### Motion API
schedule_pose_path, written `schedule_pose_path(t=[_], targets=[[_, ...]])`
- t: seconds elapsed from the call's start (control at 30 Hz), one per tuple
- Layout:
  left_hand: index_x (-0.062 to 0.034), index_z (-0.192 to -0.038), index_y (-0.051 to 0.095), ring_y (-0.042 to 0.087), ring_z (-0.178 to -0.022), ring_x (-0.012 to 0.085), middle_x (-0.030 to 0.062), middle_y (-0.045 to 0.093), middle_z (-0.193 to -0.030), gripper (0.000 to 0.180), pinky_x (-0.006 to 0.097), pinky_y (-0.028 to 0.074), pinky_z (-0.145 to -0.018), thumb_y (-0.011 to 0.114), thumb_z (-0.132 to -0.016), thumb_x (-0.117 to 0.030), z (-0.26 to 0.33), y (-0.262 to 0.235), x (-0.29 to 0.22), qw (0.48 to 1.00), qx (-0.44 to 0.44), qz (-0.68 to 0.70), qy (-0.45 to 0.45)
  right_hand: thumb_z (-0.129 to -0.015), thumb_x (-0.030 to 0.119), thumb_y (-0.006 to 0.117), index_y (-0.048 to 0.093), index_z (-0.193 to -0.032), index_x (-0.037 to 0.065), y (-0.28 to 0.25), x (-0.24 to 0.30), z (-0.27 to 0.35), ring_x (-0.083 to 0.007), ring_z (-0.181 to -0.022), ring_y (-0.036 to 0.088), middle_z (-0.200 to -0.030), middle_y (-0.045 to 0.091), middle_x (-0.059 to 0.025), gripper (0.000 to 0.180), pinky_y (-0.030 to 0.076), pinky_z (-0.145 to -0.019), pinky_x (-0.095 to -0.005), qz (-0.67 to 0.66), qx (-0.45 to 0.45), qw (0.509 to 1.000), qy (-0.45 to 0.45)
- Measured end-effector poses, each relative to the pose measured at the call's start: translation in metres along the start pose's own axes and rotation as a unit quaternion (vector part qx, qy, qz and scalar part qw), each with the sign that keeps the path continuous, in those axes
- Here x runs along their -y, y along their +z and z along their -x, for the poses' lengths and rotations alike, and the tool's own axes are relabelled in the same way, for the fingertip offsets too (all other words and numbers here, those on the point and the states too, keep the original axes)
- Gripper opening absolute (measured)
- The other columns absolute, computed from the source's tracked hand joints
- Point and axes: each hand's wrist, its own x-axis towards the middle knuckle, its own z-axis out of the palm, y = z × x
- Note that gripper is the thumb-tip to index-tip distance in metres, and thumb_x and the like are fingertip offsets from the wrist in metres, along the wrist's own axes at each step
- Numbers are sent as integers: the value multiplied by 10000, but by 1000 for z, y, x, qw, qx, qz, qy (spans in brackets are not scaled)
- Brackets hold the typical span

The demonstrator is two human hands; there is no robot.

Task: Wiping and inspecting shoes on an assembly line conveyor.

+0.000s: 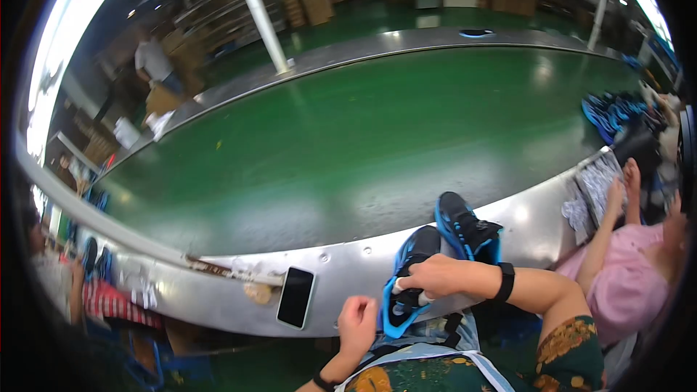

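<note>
Nearer shoe (420,244), right fingers (408,282) at opening, left fingers (368,313) curled beside

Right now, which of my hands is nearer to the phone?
Left. Your left hand is just right of the phone, not touching it; your right hand is farther right, on a black-and-blue shoe.
</note>
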Motion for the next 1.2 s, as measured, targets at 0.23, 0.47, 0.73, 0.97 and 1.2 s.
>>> schedule_pose_path(t=[0.23,0.47,0.73,0.97,1.2], targets=[[81,-1117,529,662,-801,195,174,632,-1001,385,242,482,-520,506,-981,-279,-34,13,-3,845,365,269,-282,-743,136,680,479,-1334,260,11,7,15,-362,-846,602,-932,555,-168,637,490,-736,-425,-76,-26,994,71],[29,-1061,556,512,-453,95,186,681,-899,302,202,368,-389,490,-984,-256,-23,21,-14,852,322,301,-284,-804,123,670,625,-1205,182,37,11,30,-304,-721,590,-844,616,-138,408,492,-703,-377,-203,-212,949,119],[34,-1084,575,511,-434,90,183,675,-907,284,182,414,-390,459,-987,-207,-30,22,-40,871,281,333,-226,-723,123,702,667,-1072,166,22,8,31,-284,-752,579,-852,619,-94,353,482,-695,-377,-297,-304,900,101],[39,-1139,558,516,-416,103,209,672,-902,298,182,420,-393,455,-989,-197,-31,24,-24,846,327,338,-251,-741,189,704,648,-965,106,45,10,27,-264,-726,556,-708,545,-72,245,451,-641,-378,-10,-358,918,173],[12,-1120,566,523,-421,111,208,671,-893,283,191,426,-398,460,-990,-216,-18,27,-27,852,322,323,-257,-755,237,747,623,-1164,115,57,21,26,-271,-668,509,-736,514,-92,444,415,-588,-346,31,-405,900,160]])
